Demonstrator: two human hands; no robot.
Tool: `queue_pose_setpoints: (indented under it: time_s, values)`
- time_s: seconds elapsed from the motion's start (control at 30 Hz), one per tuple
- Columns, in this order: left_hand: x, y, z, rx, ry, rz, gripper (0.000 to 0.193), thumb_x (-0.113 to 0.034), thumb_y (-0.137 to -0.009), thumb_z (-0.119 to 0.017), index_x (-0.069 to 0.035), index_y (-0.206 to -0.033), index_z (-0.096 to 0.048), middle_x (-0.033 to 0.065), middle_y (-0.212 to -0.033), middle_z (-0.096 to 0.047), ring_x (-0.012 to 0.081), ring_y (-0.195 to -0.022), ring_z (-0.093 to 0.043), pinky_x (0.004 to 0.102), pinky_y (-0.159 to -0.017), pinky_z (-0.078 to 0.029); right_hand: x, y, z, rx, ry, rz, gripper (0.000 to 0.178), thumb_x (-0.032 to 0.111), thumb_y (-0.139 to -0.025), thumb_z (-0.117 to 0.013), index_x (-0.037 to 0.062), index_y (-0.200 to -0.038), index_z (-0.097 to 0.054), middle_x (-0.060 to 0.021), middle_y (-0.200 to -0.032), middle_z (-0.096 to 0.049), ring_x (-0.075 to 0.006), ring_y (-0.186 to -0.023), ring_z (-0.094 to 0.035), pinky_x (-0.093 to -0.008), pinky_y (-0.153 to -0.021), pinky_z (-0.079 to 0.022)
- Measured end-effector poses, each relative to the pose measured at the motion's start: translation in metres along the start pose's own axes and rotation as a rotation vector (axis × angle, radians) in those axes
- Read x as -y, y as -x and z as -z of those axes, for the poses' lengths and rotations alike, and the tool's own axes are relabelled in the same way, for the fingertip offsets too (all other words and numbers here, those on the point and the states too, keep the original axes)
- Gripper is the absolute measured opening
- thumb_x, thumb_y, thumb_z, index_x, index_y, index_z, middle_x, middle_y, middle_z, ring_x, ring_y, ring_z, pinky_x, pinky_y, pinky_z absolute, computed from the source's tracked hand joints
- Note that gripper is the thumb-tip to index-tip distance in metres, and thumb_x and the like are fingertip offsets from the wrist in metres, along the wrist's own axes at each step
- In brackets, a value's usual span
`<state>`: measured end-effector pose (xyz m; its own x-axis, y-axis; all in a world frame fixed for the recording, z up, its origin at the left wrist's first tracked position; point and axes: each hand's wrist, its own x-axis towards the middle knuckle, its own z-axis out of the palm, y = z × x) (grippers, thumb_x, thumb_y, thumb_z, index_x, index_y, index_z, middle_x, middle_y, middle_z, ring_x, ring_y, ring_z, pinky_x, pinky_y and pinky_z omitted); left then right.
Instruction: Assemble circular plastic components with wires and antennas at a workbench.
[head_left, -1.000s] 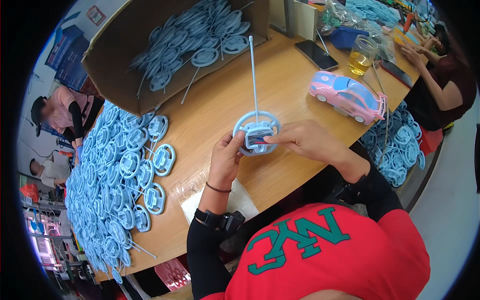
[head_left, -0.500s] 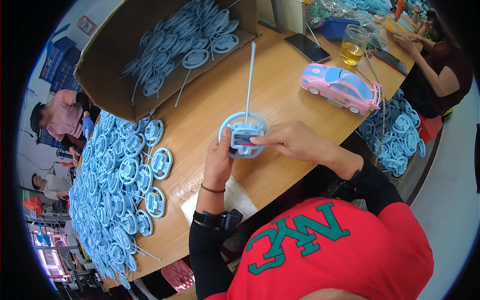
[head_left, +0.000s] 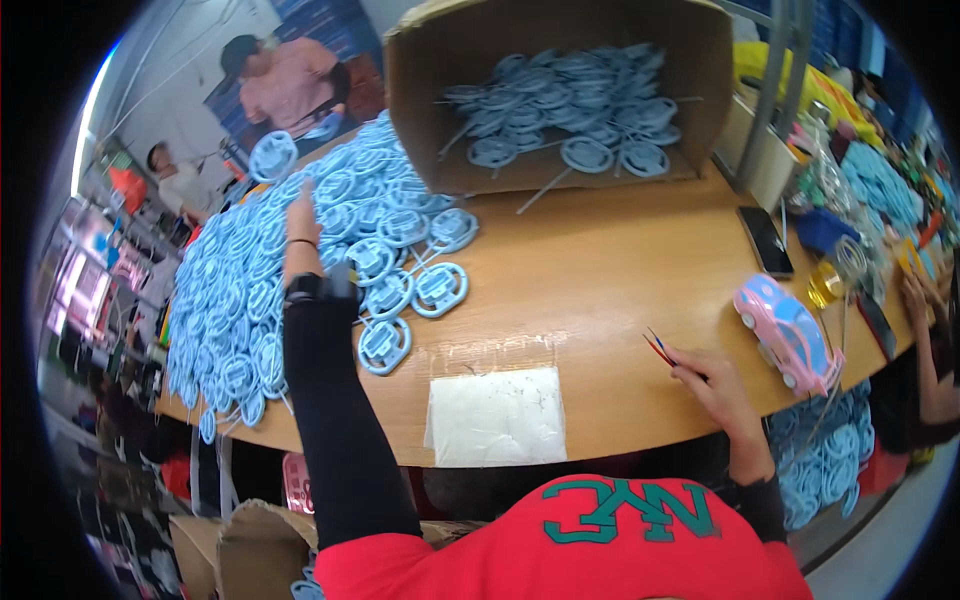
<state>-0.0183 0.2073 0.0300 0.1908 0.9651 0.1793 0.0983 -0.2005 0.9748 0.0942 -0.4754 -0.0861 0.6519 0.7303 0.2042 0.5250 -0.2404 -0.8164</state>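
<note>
My left hand [head_left: 302, 218] reaches over a large heap of light-blue steering-wheel-shaped toy controllers [head_left: 340, 205]. At least one finger points forward, the others are hard to make out, and the hand looks open. One controller [head_left: 272, 157] stands out beyond the fingertips, seemingly apart from them and above the heap. Over the bare wood at the right, my right hand [head_left: 712, 385] is closed on a thin two-pronged tool [head_left: 658, 348] with red and blue on it, resembling tweezers. Its points face the table's middle.
A cardboard box [head_left: 420, 110] holding more controllers stands at the back. A whitish sheet [head_left: 495, 415] is taped at the front edge. A pink toy car [head_left: 785, 330], a phone [head_left: 766, 240] and a glass jar [head_left: 838, 270] of yellow liquid are at the right. Co-workers sit nearby.
The controller that both hands held is no longer between them. My left hand has moved left over the heap; my right hand has moved right with the thin tool. The view has turned left.
</note>
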Motion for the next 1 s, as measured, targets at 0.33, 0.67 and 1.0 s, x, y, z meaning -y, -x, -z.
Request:
queue_pose_setpoints:
  time_s: [0.33,0.67,1.0]
  values:
    - [0.085,0.268,-0.104,0.531,-1.139,-0.9,0.065,-0.049,-0.086,-0.059,-0.012,-0.138,-0.046,0.0187,-0.145,-0.038,0.0384,-0.14,-0.022,0.0577,-0.111,-0.019,-0.044,0.01,-0.007,-0.003,-0.203,-0.232,0.032,0.003,-0.087,-0.06,-0.0017,-0.119,-0.063,-0.0066,-0.083,-0.067,-0.0112,-0.075,-0.061,-0.0237,-0.071,-0.05]
    - [0.127,0.211,-0.108,0.607,-1.156,-0.923,0.048,-0.03,-0.094,-0.047,-0.013,-0.139,-0.042,0.0162,-0.146,-0.037,0.0387,-0.141,-0.023,0.0605,-0.111,-0.018,-0.045,0.014,-0.015,-0.006,-0.16,-0.202,0.032,0.002,-0.087,-0.058,-0.0005,-0.118,-0.064,-0.0085,-0.083,-0.066,-0.0132,-0.072,-0.061,-0.0249,-0.068,-0.049]
    - [0.053,0.408,-0.137,1.403,-0.156,-0.898,0.056,-0.054,-0.094,-0.044,-0.001,-0.106,-0.056,0.0205,-0.109,-0.055,0.0403,-0.11,-0.047,0.0514,-0.105,-0.028,0.034,-0.035,-0.033,0.13,-0.347,-0.162,0.068,-0.002,-0.089,-0.051,0.011,-0.15,-0.023,-0.0045,-0.082,-0.06,-0.0047,-0.052,-0.043,-0.0189,-0.045,-0.034]
